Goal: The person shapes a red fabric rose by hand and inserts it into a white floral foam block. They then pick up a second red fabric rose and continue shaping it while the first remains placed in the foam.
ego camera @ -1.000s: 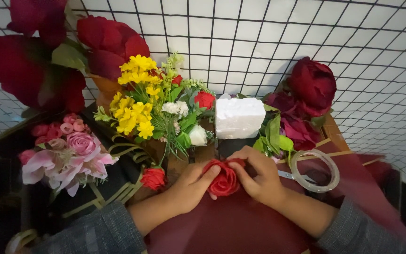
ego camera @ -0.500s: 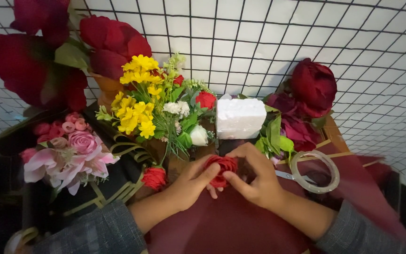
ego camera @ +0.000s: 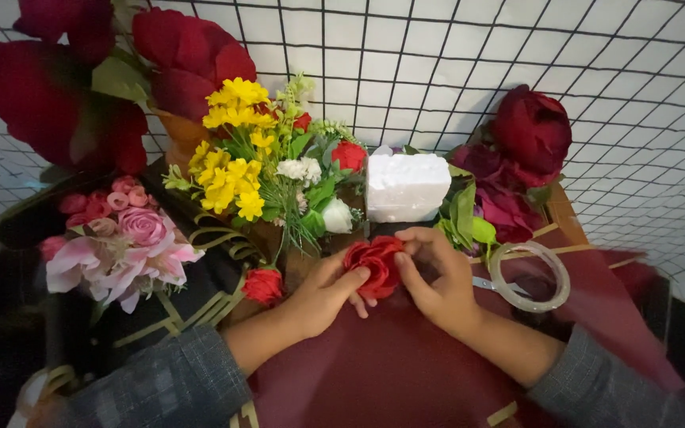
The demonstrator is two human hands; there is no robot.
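Holding red rose point(ego camera: 374, 265) btwn both hands, left point(ego camera: 323, 295), right point(ego camera: 436, 279).

Red rose point(ego camera: 374, 263) now sits higher in the frame than a second ago, closer under the white foam block point(ego camera: 407, 187). Right hand point(ego camera: 436, 279) has shifted from covering its top to gripping its right side, fingers curled over it. Left hand point(ego camera: 325, 292) thumb now presses its lower left edge.

Black wire grid point(ego camera: 517, 63) against a pale, perhaps white, wall point(ego camera: 644, 95).
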